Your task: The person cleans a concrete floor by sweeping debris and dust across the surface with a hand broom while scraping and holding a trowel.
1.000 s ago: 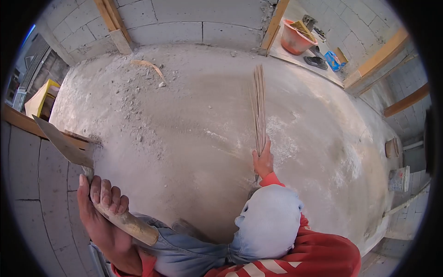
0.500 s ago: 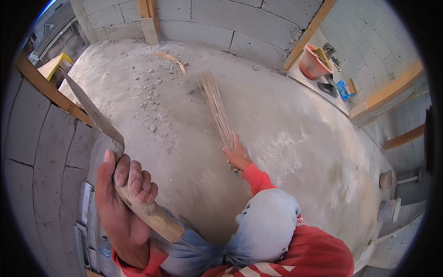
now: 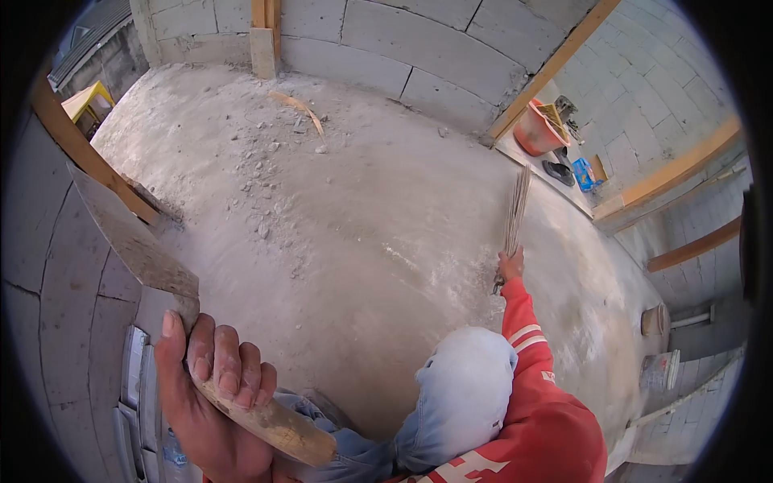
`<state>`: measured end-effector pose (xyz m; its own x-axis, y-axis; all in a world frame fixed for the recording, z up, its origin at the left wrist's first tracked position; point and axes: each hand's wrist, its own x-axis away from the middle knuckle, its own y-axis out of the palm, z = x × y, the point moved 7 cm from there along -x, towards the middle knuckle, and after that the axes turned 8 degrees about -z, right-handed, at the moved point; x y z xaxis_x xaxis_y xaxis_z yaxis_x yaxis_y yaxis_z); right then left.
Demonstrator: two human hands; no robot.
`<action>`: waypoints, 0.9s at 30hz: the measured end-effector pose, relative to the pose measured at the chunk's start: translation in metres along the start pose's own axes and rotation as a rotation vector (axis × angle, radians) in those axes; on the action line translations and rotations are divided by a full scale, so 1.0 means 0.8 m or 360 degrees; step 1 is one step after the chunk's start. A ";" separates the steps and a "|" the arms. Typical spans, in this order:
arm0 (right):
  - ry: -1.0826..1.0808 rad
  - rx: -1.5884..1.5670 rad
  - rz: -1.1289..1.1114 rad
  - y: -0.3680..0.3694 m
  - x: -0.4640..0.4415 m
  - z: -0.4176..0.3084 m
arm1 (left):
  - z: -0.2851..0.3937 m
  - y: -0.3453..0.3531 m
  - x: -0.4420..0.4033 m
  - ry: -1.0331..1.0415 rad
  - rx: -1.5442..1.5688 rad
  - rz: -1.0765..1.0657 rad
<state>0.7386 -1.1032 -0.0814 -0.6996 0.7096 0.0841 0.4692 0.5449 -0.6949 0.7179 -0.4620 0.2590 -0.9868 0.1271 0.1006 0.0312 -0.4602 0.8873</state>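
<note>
My left hand (image 3: 221, 378) is wrapped round the wooden handle of a trowel (image 3: 141, 245), held up close to the camera. Its flat, dusty metal blade points up and left, in front of the block wall. Farther off, my right hand (image 3: 510, 264) grips a stick broom (image 3: 518, 208), a bundle of thin stiff sticks. The broom reaches up toward the raised ledge at the right, over the dusty concrete floor (image 3: 378, 306). Loose rubble (image 3: 262, 229) lies scattered left of the middle, with a curved strip of wood (image 3: 299, 107) beyond it.
Grey block walls (image 3: 419, 40) with timber posts (image 3: 264, 52) bound the floor. On the right ledge stand an orange tub (image 3: 537, 131), dark sandals (image 3: 558, 171) and a blue packet (image 3: 584, 174). A bucket (image 3: 660, 370) sits at the right. My bent knee (image 3: 467, 378) is in front.
My right hand has swung the broom right, from near the rubble toward the ledge. The trowel in my left hand has turned and dropped slightly, showing more of its blade. The view has shifted a little.
</note>
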 end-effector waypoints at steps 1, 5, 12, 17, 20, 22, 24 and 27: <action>-0.0081 0.0108 0.0112 0.007 -0.078 0.053 | 0.001 -0.002 0.002 0.0005 0.0029 0.0010; 0.0417 0.0064 -0.0303 0.053 -0.081 -0.064 | 0.003 -0.002 0.001 0.0060 0.0037 -0.0002; -0.0323 0.0271 -0.0741 0.247 -0.005 -0.197 | -0.030 0.014 -0.019 -0.0043 0.0096 -0.0008; -0.0338 0.0064 -0.0876 0.203 0.075 -0.245 | -0.034 0.015 -0.014 -0.0148 0.0170 -0.0059; -0.0175 0.0135 -0.0607 0.198 0.066 -0.186 | -0.021 0.015 -0.007 -0.0033 0.0158 -0.0119; -0.0096 0.0237 -0.0570 0.226 0.058 -0.149 | -0.014 0.012 -0.006 0.0059 0.0129 -0.0099; -0.0212 0.0355 -0.0640 0.263 0.065 -0.137 | -0.017 0.012 -0.011 0.0075 0.0147 -0.0064; -0.0377 0.0369 -0.0916 0.282 0.123 -0.205 | -0.032 0.013 -0.023 -0.0036 0.0257 -0.0013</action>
<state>0.8641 -0.8374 -0.1131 -0.9159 0.2024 0.3467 -0.1241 0.6787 -0.7239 0.7326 -0.4919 0.2549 -0.9833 0.1509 0.1014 0.0499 -0.3120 0.9488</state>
